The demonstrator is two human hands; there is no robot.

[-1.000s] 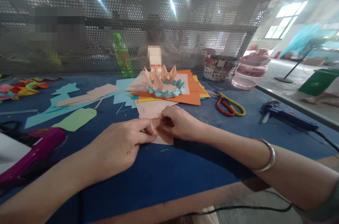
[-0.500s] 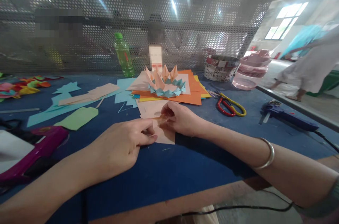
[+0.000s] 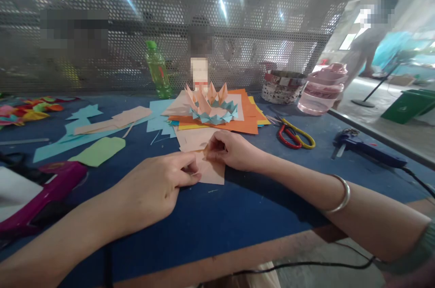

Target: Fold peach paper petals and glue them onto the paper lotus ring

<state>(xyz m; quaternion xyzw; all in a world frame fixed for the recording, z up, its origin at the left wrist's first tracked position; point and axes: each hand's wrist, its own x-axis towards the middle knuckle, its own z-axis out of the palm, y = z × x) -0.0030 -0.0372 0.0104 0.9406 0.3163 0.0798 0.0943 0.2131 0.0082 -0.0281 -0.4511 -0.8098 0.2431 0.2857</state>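
left hand [image 3: 152, 183] / right hand [image 3: 231, 152] — pinching creased peach paper [image 3: 212, 171] / spiky folded-paper lotus [image 3: 210, 109] beyond

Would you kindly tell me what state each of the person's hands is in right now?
Left hand: closed, fingertips at the peach paper sheet; grip unclear.
Right hand: closed, pinching that sheet.

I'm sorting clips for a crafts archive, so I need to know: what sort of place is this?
Most likely a paper-craft workshop. A blue workbench holds a folded paper flower on sheets of orange card, with scissors and a hot glue gun close by.
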